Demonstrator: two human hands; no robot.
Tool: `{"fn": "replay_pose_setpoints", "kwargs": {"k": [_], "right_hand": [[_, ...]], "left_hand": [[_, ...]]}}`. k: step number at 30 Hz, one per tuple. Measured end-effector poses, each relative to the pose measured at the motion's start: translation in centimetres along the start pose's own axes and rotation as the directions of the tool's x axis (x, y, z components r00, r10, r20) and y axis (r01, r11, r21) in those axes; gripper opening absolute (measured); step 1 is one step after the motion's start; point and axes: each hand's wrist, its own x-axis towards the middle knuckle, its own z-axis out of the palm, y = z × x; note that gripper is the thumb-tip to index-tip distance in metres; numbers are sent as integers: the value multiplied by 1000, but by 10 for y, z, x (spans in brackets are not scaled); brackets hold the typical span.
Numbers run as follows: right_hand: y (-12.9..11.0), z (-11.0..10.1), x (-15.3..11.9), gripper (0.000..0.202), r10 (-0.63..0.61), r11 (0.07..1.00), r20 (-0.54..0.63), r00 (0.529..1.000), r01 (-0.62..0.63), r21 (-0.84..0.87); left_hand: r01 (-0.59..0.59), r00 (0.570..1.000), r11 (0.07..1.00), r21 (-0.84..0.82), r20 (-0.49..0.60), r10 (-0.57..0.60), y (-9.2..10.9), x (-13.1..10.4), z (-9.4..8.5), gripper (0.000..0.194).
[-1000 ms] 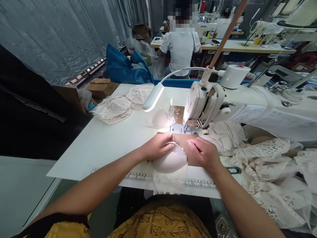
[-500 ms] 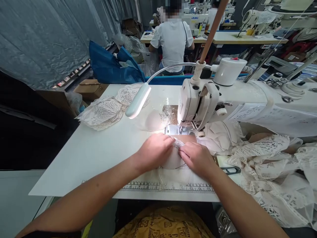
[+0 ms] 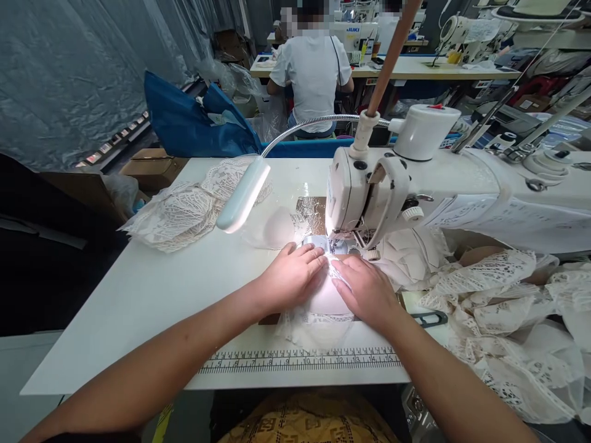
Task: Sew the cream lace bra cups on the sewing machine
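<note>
A white padded cup with lace edging (image 3: 325, 301) lies on the table just in front of the needle of the white sewing machine (image 3: 355, 191). My left hand (image 3: 293, 274) rests on the cup's left side, fingers spread and reaching to the machine's metal plate. On its right side my right hand (image 3: 367, 289) presses the lace edge down, thumb apart from the fingers. The cup's upper edge is at the presser foot, partly covered by my fingers. Another pale cup (image 3: 278, 227) lies behind my left hand.
Stacked lace pieces (image 3: 175, 215) lie at the table's back left, beside the lamp head (image 3: 244, 194). Heaped lace (image 3: 521, 344) fills the right side, near a small dark tool (image 3: 430, 318). A ruler strip (image 3: 300, 361) runs along the front edge. A person (image 3: 311, 74) sits beyond.
Both hands and the lace-edged cup have moved forward to the needle. The left hand's fingers have spread from their pinch and now lie flat. The camera view has shifted slightly.
</note>
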Motion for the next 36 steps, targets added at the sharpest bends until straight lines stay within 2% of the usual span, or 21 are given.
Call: {"fn": "replay_pose_setpoints", "kwargs": {"k": [5, 11, 15, 17, 19, 25, 30, 36], "right_hand": [[-2, -2, 2, 34, 30, 1000, 28, 999, -30, -6], [-4, 0, 4, 36, 58, 998, 36, 998, -57, -39], [-5, 3, 5, 36, 62, 995, 7, 998, -61, -73], [-6, 4, 6, 35, 51, 996, -8, 999, -52, -77], [-6, 4, 6, 34, 41, 996, -18, 999, -42, -78], [-5, 3, 5, 30, 24, 998, -50, 998, -27, -63], [-5, 5, 4, 28, 28, 997, -68, 997, -33, -73], [-7, 4, 7, 27, 58, 996, -48, 997, -61, -71]], "left_hand": [[-22, 999, 999, -36, 36, 23, -8, 2, 2, 40], [-77, 996, 997, -19, 49, 78, -17, 5, 3, 40], [-121, 992, 993, -4, -20, 121, -21, 6, -1, 37], [-130, 988, 991, -14, -82, 128, -19, 7, -4, 35], [-130, 987, 991, -44, -98, 125, -13, 7, -6, 33], [-58, 998, 998, -38, -35, 57, -5, 6, 3, 33], [-100, 994, 995, -3, 35, 100, -16, 8, 4, 43], [-151, 980, 988, -28, 130, 153, -30, 14, 0, 45]]}}
